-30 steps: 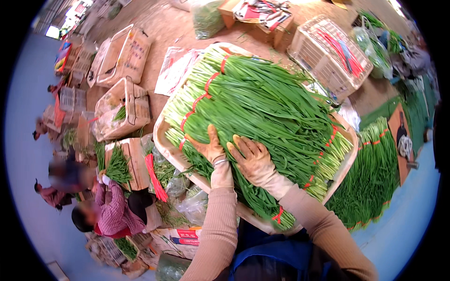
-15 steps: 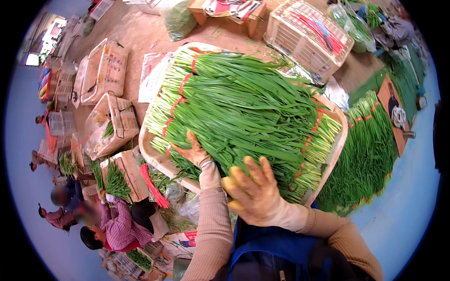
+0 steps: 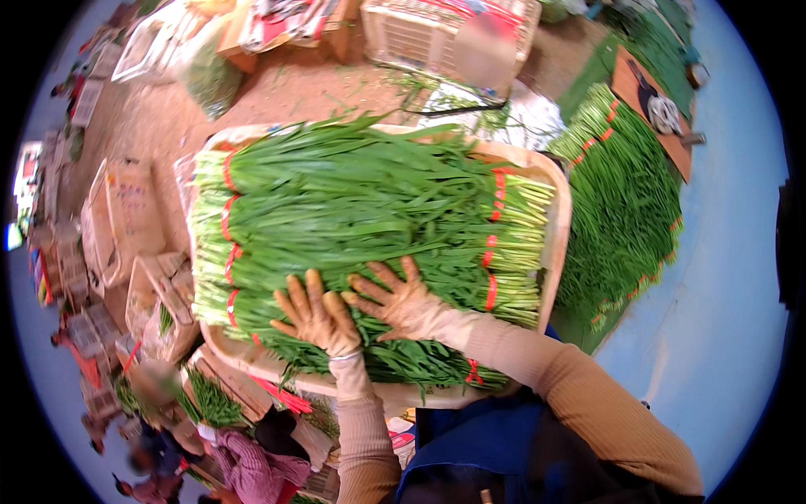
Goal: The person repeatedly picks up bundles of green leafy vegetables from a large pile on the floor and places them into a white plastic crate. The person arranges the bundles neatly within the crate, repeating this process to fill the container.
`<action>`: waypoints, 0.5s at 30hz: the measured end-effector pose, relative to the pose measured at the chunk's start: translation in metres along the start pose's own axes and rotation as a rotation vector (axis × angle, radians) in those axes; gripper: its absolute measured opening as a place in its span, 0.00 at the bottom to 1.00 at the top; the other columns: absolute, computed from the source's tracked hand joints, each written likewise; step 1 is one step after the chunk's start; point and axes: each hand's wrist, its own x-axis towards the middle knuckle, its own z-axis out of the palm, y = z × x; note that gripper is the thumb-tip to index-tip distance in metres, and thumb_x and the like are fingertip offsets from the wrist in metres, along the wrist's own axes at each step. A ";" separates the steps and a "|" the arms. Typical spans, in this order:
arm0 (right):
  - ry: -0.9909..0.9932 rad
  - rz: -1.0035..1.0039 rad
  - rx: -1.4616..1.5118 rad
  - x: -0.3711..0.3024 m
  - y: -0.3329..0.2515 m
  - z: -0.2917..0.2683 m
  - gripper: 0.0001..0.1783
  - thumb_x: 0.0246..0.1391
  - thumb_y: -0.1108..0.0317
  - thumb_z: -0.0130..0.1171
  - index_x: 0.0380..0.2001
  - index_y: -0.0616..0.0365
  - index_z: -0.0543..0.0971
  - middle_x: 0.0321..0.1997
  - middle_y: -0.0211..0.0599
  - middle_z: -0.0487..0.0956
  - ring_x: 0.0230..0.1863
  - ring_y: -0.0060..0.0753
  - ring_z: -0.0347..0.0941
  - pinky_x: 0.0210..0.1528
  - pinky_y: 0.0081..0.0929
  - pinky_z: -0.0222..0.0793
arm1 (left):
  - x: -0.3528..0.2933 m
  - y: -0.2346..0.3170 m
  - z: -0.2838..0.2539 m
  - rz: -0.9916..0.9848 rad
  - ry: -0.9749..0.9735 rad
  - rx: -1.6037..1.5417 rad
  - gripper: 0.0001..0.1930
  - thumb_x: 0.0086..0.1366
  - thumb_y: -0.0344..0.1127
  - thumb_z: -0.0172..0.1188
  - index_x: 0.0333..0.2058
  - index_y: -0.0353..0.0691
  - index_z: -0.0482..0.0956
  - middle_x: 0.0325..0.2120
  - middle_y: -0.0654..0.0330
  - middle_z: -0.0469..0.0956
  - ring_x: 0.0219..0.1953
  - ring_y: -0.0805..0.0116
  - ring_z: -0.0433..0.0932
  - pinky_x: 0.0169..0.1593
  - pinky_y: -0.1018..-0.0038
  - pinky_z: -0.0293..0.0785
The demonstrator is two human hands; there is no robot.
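Bare brown earth (image 3: 311, 88) spreads behind our work, with open cardboard boxes (image 3: 126, 214) at the left and a pale slatted plastic crate (image 3: 420, 34) at the top. From the head view, we press both hands onto a big stack of long green chive bundles tied with red bands (image 3: 361, 210), which lies in a wide, shallow tan tray (image 3: 561, 210) right before us. Our left hand (image 3: 319, 315) lies flat with fingers spread wide, holding nothing. Our right hand (image 3: 401, 298) rests just beside it, fingers likewise fanned out and empty, palm down on the leaves. We judge the stacking far along: the tray looks filled edge to edge, and only settling or evening the near rows seems left. Each bundle's long axis runs left to right across the tray, pale cut stems pointing right, leafy tips pointing left. Another heap of tied green bundles (image 3: 625, 193) lies on the ground at our right, apart from the tray.
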 end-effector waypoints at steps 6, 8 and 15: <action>0.075 -0.081 0.091 -0.003 0.000 -0.005 0.63 0.39 0.27 0.58 0.72 0.45 0.45 0.78 0.35 0.43 0.77 0.51 0.35 0.65 0.77 0.27 | -0.005 0.004 -0.002 -0.035 0.039 -0.103 0.23 0.74 0.49 0.41 0.62 0.52 0.70 0.68 0.61 0.58 0.72 0.59 0.49 0.69 0.49 0.25; 0.009 -0.135 0.103 -0.012 0.002 -0.037 0.59 0.44 0.28 0.53 0.71 0.49 0.48 0.77 0.36 0.45 0.77 0.50 0.35 0.67 0.75 0.28 | -0.008 0.008 -0.006 -0.029 0.025 -0.026 0.27 0.74 0.55 0.34 0.66 0.54 0.62 0.70 0.62 0.54 0.72 0.59 0.47 0.69 0.48 0.26; 1.001 -0.120 0.542 -0.155 0.144 -0.114 0.23 0.60 0.58 0.55 0.53 0.62 0.73 0.53 0.47 0.76 0.56 0.51 0.72 0.58 0.47 0.67 | -0.054 0.082 0.011 -0.021 -0.042 0.273 0.38 0.69 0.68 0.22 0.71 0.56 0.44 0.72 0.63 0.40 0.74 0.62 0.35 0.71 0.52 0.24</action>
